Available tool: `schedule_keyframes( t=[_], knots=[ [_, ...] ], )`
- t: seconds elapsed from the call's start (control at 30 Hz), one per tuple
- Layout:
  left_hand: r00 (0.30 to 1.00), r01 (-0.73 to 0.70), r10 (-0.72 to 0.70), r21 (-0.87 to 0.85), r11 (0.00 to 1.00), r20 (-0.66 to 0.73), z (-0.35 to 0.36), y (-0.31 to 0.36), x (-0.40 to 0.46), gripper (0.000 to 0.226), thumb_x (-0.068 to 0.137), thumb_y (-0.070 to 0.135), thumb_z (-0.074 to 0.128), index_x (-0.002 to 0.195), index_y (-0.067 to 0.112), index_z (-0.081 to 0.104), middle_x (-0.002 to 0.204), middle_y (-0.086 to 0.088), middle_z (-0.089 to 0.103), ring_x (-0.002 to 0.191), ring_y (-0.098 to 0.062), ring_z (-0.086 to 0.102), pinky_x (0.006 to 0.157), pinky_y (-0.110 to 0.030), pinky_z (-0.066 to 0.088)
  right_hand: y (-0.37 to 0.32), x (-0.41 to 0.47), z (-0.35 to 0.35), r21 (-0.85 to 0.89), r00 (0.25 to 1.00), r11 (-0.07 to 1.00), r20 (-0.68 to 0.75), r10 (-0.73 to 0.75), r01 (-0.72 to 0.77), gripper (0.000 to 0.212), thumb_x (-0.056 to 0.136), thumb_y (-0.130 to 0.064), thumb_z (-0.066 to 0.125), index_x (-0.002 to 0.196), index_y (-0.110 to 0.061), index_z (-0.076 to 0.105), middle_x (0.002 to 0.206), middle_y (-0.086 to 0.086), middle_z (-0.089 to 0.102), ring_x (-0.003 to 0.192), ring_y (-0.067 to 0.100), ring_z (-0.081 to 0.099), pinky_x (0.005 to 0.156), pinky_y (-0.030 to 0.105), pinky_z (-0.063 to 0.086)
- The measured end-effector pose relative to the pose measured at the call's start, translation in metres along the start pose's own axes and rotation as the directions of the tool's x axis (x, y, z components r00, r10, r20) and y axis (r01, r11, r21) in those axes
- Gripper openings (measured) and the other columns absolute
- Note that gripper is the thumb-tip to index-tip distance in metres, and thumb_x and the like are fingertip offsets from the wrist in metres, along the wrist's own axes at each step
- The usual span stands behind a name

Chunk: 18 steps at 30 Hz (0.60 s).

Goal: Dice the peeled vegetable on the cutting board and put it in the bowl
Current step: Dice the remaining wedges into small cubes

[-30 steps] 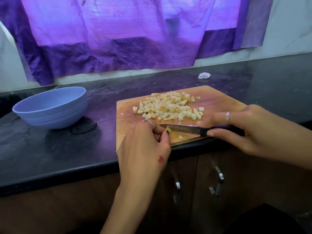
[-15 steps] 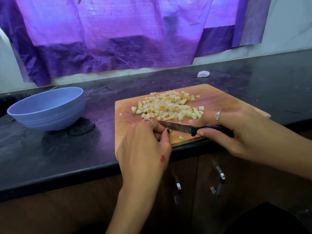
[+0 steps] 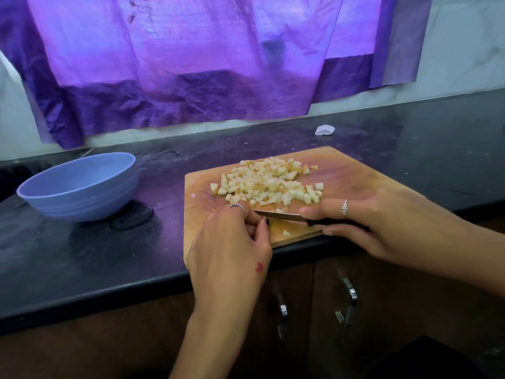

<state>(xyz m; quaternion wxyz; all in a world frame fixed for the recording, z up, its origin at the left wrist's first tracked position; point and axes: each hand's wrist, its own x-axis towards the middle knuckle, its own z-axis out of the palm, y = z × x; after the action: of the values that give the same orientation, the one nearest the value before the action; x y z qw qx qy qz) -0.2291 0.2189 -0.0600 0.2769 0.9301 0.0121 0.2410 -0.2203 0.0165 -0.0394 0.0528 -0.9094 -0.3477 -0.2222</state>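
While diced pieces (image 3: 269,184) crowd the cutting board (image 3: 352,170), bowl (image 3: 79,187) (blue) holds nothing visible.

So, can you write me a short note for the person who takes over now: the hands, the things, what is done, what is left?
Left hand: its fingers are curled on the board by the knife tip; what they pinch is hidden.
Right hand: grips the knife, blade flat across the board's near part.
Dice: a pile on the far half of the board, one stray cube near the front edge.
Bowl: left of the board, nothing seen inside.
Done: most of the dicing.
Left: any last piece under the fingers, then move all dice to the bowl.
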Motion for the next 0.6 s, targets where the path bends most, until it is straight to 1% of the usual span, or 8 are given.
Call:
schedule_keyframes(
  t=[0.07, 0.1, 0.17, 0.23, 0.3, 0.4, 0.5, 0.6],
  knots=[
    [1.000, -0.020, 0.020, 0.034, 0.999, 0.006, -0.002, 0.004, 0.004, 0.021, 0.089, 0.039, 0.059, 0.071, 0.030, 0.052, 0.074, 0.015, 0.047, 0.071, -0.004, 0.048, 0.049, -0.019, 0.032, 0.007, -0.001, -0.002, 0.006, 0.997, 0.998, -0.039, 0.061, -0.061, 0.027, 0.089, -0.048, 0.044, 0.113, -0.043, 0.057, 0.096, -0.024, 0.059, 0.086, 0.003, 0.054, 0.077, 0.001, 0.037],
    [0.999, -0.033, 0.033, 0.058, 0.998, 0.014, -0.003, 0.005, 0.007, 0.019, 0.090, 0.040, 0.058, 0.073, 0.031, 0.053, 0.078, 0.016, 0.046, 0.077, -0.005, 0.048, 0.051, -0.019, 0.035, 0.010, -0.001, -0.002, 0.038, 0.990, 0.991, -0.053, 0.133, -0.131, 0.021, 0.091, -0.050, 0.046, 0.109, -0.048, 0.055, 0.094, -0.025, 0.058, 0.083, 0.003, 0.051, 0.072, 0.000, 0.037],
    [0.997, -0.068, 0.065, 0.109, 0.992, 0.032, -0.005, 0.006, 0.014, 0.012, 0.091, 0.038, 0.057, 0.086, 0.029, 0.063, 0.091, 0.013, 0.053, 0.098, -0.009, 0.050, 0.066, -0.022, 0.044, 0.016, -0.004, -0.004, 0.152, 0.964, 0.953, -0.016, 0.266, -0.260, 0.023, 0.082, -0.063, 0.040, 0.099, -0.054, 0.051, 0.086, -0.022, 0.061, 0.074, 0.002, 0.054, 0.065, 0.015, 0.044],
    [0.995, -0.084, 0.077, 0.144, 0.986, 0.057, -0.005, 0.004, 0.018, 0.018, 0.093, 0.036, 0.055, 0.102, 0.026, 0.067, 0.107, 0.008, 0.057, 0.118, -0.015, 0.046, 0.079, -0.027, 0.044, 0.023, -0.013, -0.008, 0.234, 0.946, 0.921, -0.022, 0.324, -0.311, 0.041, 0.075, -0.070, 0.038, 0.095, -0.042, 0.061, 0.079, -0.014, 0.065, 0.069, 0.006, 0.059, 0.063, 0.035, 0.049],
    [0.996, -0.080, 0.072, 0.144, 0.986, 0.057, -0.006, -0.001, 0.021, 0.022, 0.094, 0.037, 0.053, 0.108, 0.027, 0.067, 0.112, 0.008, 0.055, 0.115, -0.015, 0.048, 0.077, -0.028, 0.042, 0.025, -0.020, -0.016, 0.306, 0.941, 0.900, -0.031, 0.337, -0.312, 0.049, 0.079, -0.071, 0.043, 0.099, -0.033, 0.068, 0.079, -0.013, 0.068, 0.071, 0.004, 0.063, 0.065, 0.032, 0.049],
    [0.994, -0.106, 0.109, 0.130, 0.986, -0.021, -0.007, -0.011, 0.024, 0.019, 0.094, 0.035, 0.053, 0.104, 0.026, 0.067, 0.106, 0.009, 0.056, 0.101, -0.015, 0.050, 0.073, -0.031, 0.043, 0.023, -0.031, -0.029, 0.405, 0.973, 0.886, 0.034, 0.230, -0.224, 0.039, 0.079, -0.064, 0.050, 0.105, -0.041, 0.067, 0.090, -0.022, 0.070, 0.078, -0.001, 0.067, 0.067, 0.027, 0.049],
    [0.992, -0.105, 0.111, 0.105, 0.989, -0.055, -0.007, -0.019, 0.029, 0.018, 0.093, 0.032, 0.053, 0.102, 0.024, 0.067, 0.105, 0.009, 0.058, 0.098, -0.014, 0.048, 0.072, -0.031, 0.037, 0.020, -0.034, -0.033, 0.430, 0.978, 0.879, 0.113, 0.173, -0.205, 0.034, 0.082, -0.062, 0.052, 0.111, -0.049, 0.063, 0.092, -0.017, 0.071, 0.080, 0.009, 0.069, 0.069, 0.036, 0.053],
    [0.992, -0.107, 0.113, 0.088, 0.990, -0.060, -0.005, -0.021, 0.033, 0.019, 0.092, 0.033, 0.054, 0.101, 0.023, 0.067, 0.106, 0.009, 0.057, 0.100, -0.012, 0.045, 0.073, -0.031, 0.036, 0.025, -0.029, -0.026, 0.398, 0.971, 0.887, 0.143, 0.192, -0.234, 0.039, 0.081, -0.069, 0.049, 0.107, -0.045, 0.066, 0.088, -0.009, 0.072, 0.078, 0.017, 0.068, 0.068, 0.041, 0.054]
  ],
)
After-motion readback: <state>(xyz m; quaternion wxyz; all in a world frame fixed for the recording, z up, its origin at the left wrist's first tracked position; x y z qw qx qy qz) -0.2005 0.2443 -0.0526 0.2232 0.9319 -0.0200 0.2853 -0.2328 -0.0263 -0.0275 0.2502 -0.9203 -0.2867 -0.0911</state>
